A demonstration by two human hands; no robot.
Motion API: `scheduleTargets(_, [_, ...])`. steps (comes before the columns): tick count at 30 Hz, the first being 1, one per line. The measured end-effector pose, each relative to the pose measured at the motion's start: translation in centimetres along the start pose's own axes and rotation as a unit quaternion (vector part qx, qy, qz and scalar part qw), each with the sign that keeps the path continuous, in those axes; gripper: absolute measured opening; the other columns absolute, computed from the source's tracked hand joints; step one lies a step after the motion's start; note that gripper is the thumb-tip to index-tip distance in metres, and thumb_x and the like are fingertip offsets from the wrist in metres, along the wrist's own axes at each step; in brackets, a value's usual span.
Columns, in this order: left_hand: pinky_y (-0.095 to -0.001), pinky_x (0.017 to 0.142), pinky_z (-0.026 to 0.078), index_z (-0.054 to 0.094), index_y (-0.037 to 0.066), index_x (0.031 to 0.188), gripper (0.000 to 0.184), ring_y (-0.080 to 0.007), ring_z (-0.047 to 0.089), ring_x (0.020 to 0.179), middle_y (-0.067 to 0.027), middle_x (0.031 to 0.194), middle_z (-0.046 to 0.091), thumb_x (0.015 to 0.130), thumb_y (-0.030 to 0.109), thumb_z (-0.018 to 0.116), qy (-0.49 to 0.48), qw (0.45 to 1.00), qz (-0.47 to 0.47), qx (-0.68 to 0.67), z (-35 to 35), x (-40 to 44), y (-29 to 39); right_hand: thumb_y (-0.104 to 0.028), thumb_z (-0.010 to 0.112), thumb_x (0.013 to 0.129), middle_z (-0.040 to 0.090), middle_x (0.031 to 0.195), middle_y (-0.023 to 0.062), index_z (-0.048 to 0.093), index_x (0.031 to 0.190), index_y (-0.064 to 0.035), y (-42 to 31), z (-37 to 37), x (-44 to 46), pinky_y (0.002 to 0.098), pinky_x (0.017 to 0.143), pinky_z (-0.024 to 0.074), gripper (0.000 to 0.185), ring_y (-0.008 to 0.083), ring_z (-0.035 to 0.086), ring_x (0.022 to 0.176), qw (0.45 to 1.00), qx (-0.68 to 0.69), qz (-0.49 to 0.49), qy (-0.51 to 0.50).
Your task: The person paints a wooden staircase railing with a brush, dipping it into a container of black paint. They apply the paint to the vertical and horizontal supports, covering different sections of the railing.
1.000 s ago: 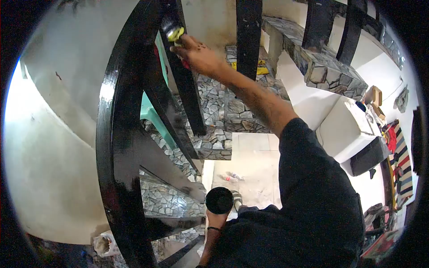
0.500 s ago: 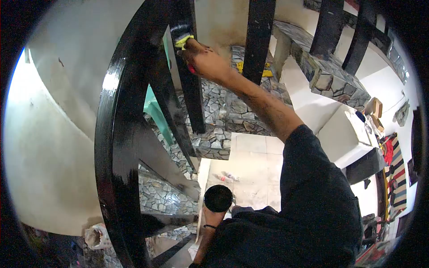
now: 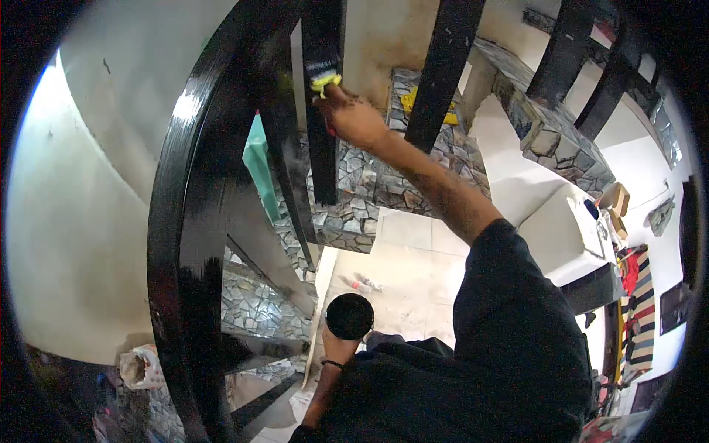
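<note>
My right hand [image 3: 356, 124] is closed around a paintbrush [image 3: 324, 80] with a yellow band near its dark bristles. The bristles press against the face of a black baluster [image 3: 322, 140] of the stair railing. Lower down, close to my body, my left hand [image 3: 341, 345] grips a round container [image 3: 349, 316] with black inside, its open top facing up. A wide, curved black handrail [image 3: 166, 221] runs along the left, glossy in its upper part and patchy further down. More dark balusters [image 3: 443, 74] stand to the right of the brush.
Stone-patterned steps [image 3: 354, 166] lie behind the balusters, with a yellow item [image 3: 450, 117] on one. Beyond the railing is a green plastic object [image 3: 260, 166]. A pale tiled floor [image 3: 406, 236] spreads below, and a white block-shaped unit [image 3: 565, 236] stands at right.
The brush has slid a little down the baluster with my right hand. My view has shifted slightly, and my left hand still holds the container.
</note>
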State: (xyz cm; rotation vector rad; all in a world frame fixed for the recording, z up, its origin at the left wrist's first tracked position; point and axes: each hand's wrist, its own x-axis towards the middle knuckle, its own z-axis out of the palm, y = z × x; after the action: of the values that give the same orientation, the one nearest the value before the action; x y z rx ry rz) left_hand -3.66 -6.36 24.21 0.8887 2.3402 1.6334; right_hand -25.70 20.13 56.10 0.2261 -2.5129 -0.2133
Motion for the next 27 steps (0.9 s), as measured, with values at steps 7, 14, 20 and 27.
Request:
scheduleTargets(7, [-0.0393,0.094,0.049,0.068,0.013,0.113,0.043,-0.0293,0.062,0.108,-0.0102,0.117,0.066,0.074,0.025,0.079,0.05,0.999,0.016,0.016,0.2,-0.5,-0.5,-0.007,0.065,0.076,0.059,0.094,0.0203,0.065,0.097,-0.0019,-0.3,-1.9,-1.8,0.0439,0.075,0.0473,0.022,0.0429,0.057,0.087,0.975,0.214,-0.044,0.04])
scheduleTargets(14, [-0.0385,0.094,0.049,0.064,0.007,0.114,0.044,-0.0278,0.063,0.106,-0.0124,0.113,0.067,0.076,0.024,0.077,0.066,0.993,-0.029,-0.094,0.7,-0.3,0.3,-0.013,0.068,0.08,0.058,0.093,0.0195,0.065,0.098,-0.0053,5.8,-5.9,5.8,0.0432,0.066,0.0498,0.02,0.0414,0.061,0.08,0.982,0.087,-0.04,0.163])
scheduleTargets(20, [-0.0435,0.092,0.049,0.052,0.001,0.12,0.064,-0.0374,0.06,0.109,-0.0214,0.115,0.062,0.067,0.021,0.081,0.068,0.992,-0.055,-0.087,2.0,-1.0,-2.7,-0.01,0.059,0.084,0.052,0.095,0.0213,0.06,0.098,-0.0029,0.9,-10.9,5.2,0.0469,0.07,0.0482,0.015,0.043,0.058,0.085,0.978,0.014,-0.064,0.198])
scheduleTargets(27, [-0.0372,0.095,0.049,0.067,0.006,0.112,0.036,-0.0268,0.062,0.109,-0.0116,0.116,0.067,0.08,0.021,0.074,0.088,0.995,-0.024,-0.048,0.0,-0.4,0.0,-0.022,0.056,0.087,0.059,0.115,0.0241,0.052,0.127,-0.0085,4.6,6.3,-0.9,0.0509,0.074,0.0544,0.043,0.0424,0.064,0.089,1.0,-0.019,0.002,0.0])
